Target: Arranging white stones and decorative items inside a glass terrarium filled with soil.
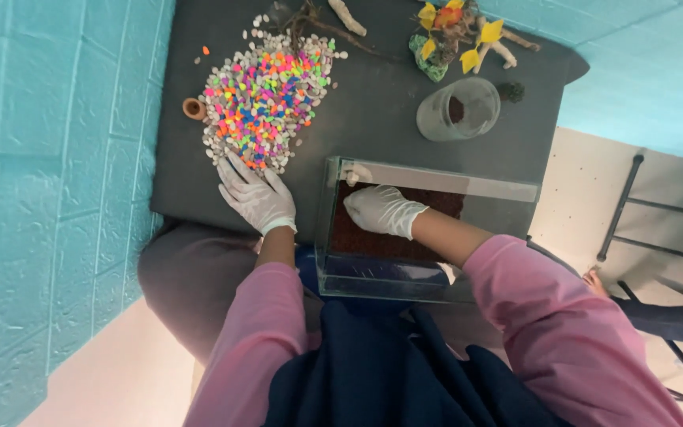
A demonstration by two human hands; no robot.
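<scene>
Left hand (256,194) in a white glove, laid flat and loose on the dark table (373,111), fingers spread, grasping nothing. Just beyond its fingertips, touching or nearly so, a heap of coloured pebbles (264,99): white, pink, orange, green, blue, yellow. To the far left of that heap, a small terracotta pot (194,108) lying on its side.

Right hand (381,209), gloved likewise, down inside a rectangular glass tank (436,178) immediately to the right of the left hand. Palm down on a layer of reddish-brown substrate (357,237) covering the tank floor, fingers slightly curled and pointing left; whether anything lies pinched beneath them, impossible to tell. Near edge of the tank overhanging the table towards the body.

Beyond the right hand, past the tank's far wall, a clear round jar (458,111) with a little dark material inside. Further off, a plastic ornament with yellow and orange leaves (452,32), with pale driftwood pieces (347,16) to its left. Pink sleeves on both arms, dark apron below.
</scene>
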